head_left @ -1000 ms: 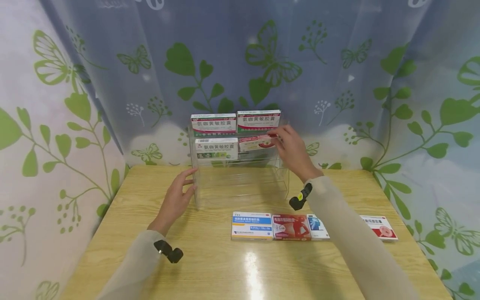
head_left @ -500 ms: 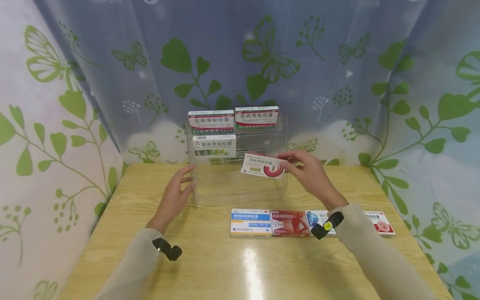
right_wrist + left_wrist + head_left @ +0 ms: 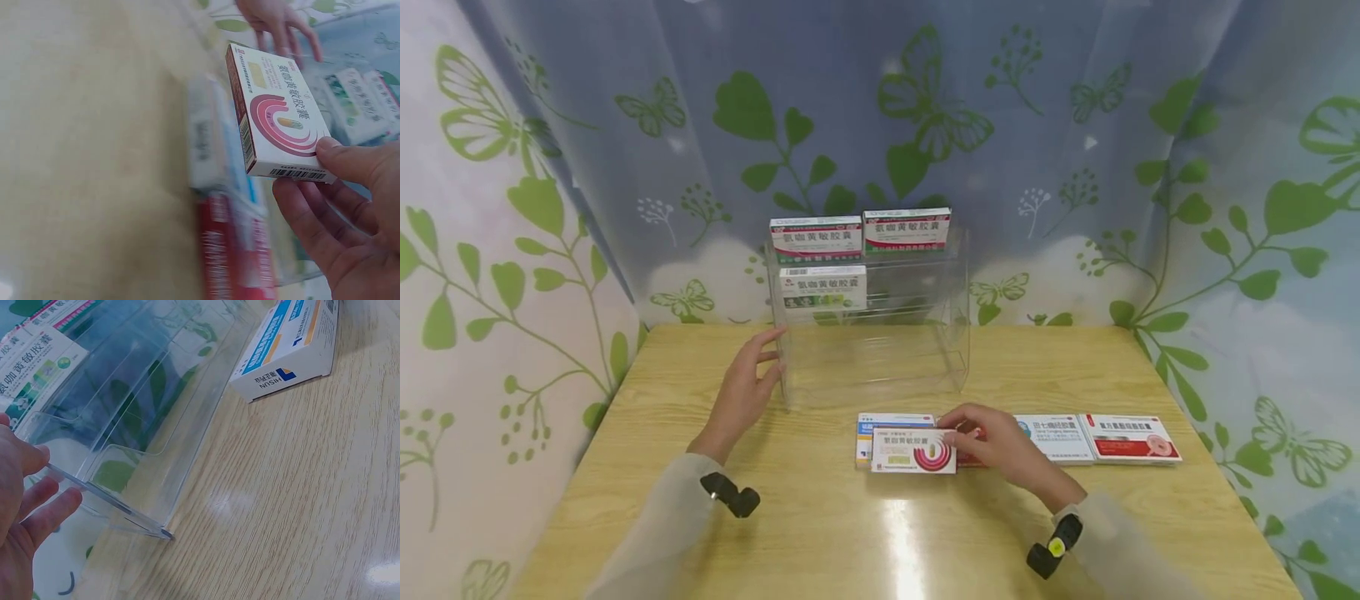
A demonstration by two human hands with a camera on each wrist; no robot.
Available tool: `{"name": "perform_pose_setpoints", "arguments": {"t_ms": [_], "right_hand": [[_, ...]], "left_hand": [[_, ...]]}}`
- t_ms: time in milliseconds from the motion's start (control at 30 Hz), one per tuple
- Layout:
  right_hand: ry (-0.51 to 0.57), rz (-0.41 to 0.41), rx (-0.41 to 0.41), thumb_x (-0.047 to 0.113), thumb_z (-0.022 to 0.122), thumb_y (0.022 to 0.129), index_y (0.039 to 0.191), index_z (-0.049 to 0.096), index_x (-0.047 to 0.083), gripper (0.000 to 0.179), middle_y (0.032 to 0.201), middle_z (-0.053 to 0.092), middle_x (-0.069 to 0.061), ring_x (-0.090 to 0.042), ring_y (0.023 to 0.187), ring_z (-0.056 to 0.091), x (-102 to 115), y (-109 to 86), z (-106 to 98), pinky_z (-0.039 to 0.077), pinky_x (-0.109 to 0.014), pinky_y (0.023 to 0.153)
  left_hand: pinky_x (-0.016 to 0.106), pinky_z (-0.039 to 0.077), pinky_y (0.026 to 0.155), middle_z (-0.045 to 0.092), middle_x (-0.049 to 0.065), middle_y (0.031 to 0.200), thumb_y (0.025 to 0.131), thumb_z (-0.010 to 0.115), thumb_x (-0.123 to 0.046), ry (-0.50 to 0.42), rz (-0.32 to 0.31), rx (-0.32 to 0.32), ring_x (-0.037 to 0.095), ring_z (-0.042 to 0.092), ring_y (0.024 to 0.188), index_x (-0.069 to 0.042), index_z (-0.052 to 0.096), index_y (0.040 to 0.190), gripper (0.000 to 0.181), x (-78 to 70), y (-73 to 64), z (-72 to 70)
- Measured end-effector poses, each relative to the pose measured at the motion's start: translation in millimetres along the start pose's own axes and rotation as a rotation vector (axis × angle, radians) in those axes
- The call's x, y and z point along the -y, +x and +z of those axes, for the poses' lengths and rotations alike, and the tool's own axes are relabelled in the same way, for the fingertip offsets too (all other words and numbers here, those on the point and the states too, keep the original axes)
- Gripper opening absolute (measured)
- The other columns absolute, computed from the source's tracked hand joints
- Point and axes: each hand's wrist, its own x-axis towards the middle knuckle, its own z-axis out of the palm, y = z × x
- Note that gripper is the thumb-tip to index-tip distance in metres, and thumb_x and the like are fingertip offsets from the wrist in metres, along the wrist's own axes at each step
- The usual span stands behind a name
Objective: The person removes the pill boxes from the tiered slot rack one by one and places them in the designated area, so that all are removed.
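In the head view my right hand (image 3: 1003,446) pinches the right end of a white medicine box (image 3: 913,450) with pink-red arcs, over the boxes on the table. The right wrist view shows thumb and fingers gripping its corner, several fingers beneath. My left hand (image 3: 741,387) holds the left side edge of a clear stepped display rack (image 3: 872,367). In the left wrist view one fingertip lies over that edge, the other fingers outside it. Two red-and-white medicine boxes, left (image 3: 816,239) and right (image 3: 907,231), stand on the rack's top tier. A white-green box (image 3: 822,288) stands below.
Before the rack lies a row of boxes: blue-white (image 3: 300,337), red (image 3: 219,250), white-blue (image 3: 1054,439) and white-red (image 3: 1135,439). The held box and right hand partly cover the first two in the head view. A patterned curtain (image 3: 850,100) surrounds the wooden table (image 3: 775,517).
My right hand has lifted the arc-marked box off the rack's second tier and brought it down towards me, over the row. My left hand stays at the rack's edge.
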Motion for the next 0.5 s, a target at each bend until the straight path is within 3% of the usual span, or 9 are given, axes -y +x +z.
{"name": "perform_pose_setpoints", "arguments": {"t_ms": [233, 500], "right_hand": [[-0.015, -0.005, 0.061, 0.022, 0.076, 0.105, 0.114, 0.079, 0.018, 0.011, 0.121, 0.076, -0.001, -0.012, 0.109, 0.071, -12.2, -16.1, 27.6, 0.064, -0.032, 0.101], [-0.109, -0.074, 0.034, 0.022, 0.077, 0.104, 0.113, 0.078, 0.019, 0.009, 0.112, 0.071, 0.004, -0.006, 0.1, 0.067, -16.7, -23.9, 48.1, 0.063, -0.026, 0.091]], "left_hand": [[0.063, 0.062, 0.102, 0.04, 0.019, 0.171, 0.112, 0.059, -0.003, 0.004, -0.005, 0.007, 0.046, 0.059, 0.141, -0.019, 0.042, 0.166, 0.059, -2.4, 0.6, -0.1], [0.064, 0.061, 0.103, 0.04, 0.018, 0.172, 0.112, 0.059, -0.004, 0.008, -0.023, 0.007, 0.046, 0.058, 0.142, -0.019, 0.042, 0.167, 0.059, -2.5, 0.1, -0.3]]}}
